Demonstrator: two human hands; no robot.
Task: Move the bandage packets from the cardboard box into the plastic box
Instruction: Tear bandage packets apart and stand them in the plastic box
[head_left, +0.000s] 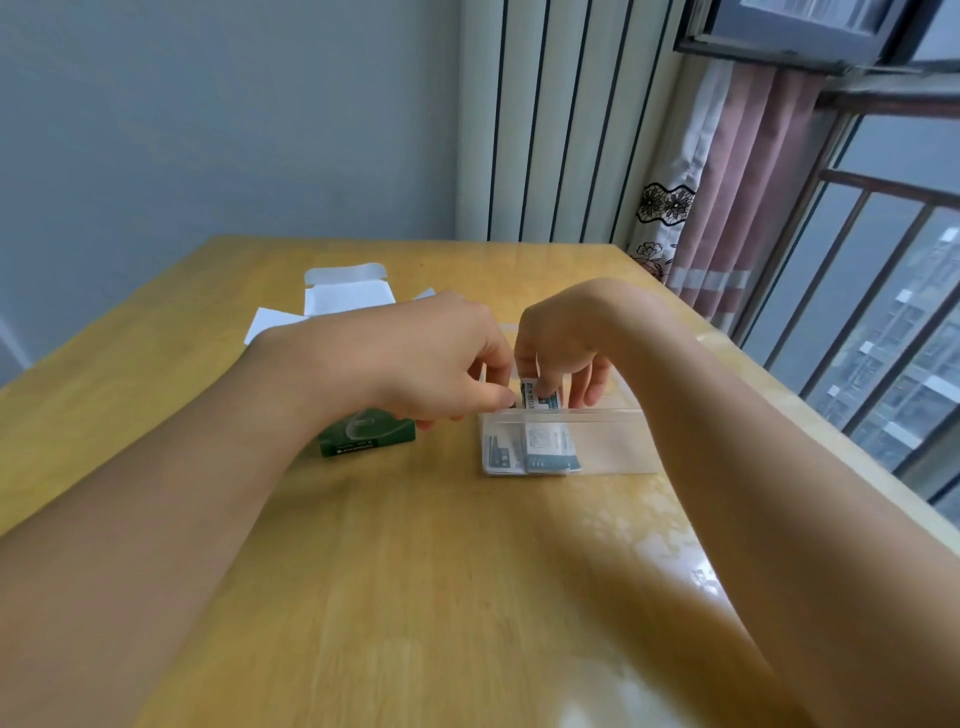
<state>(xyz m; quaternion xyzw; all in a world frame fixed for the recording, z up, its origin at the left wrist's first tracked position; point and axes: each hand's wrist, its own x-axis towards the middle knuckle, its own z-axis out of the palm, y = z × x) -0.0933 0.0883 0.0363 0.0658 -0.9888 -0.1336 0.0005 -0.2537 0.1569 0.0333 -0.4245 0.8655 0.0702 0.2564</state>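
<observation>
The bandage packets (540, 449) are small flat white sachets with teal-blue bands and printed text, and a few of them already sit in the near-left part of the clear plastic box (613, 441), seen through its wall. One more packet (540, 397) is upright just above the box's rim, with both hands on it. The right hand (563, 338) comes in from the right with its wrist bent down, thumb and fingertips pinching the packet's top. The left hand (441, 358) reaches across from the left, fingers curled in on the packet's left edge (hard to see exactly how it grips). The green cardboard box (366, 439) lies on the wooden table (363, 545) under the left forearm, white flaps open at the far end.
</observation>
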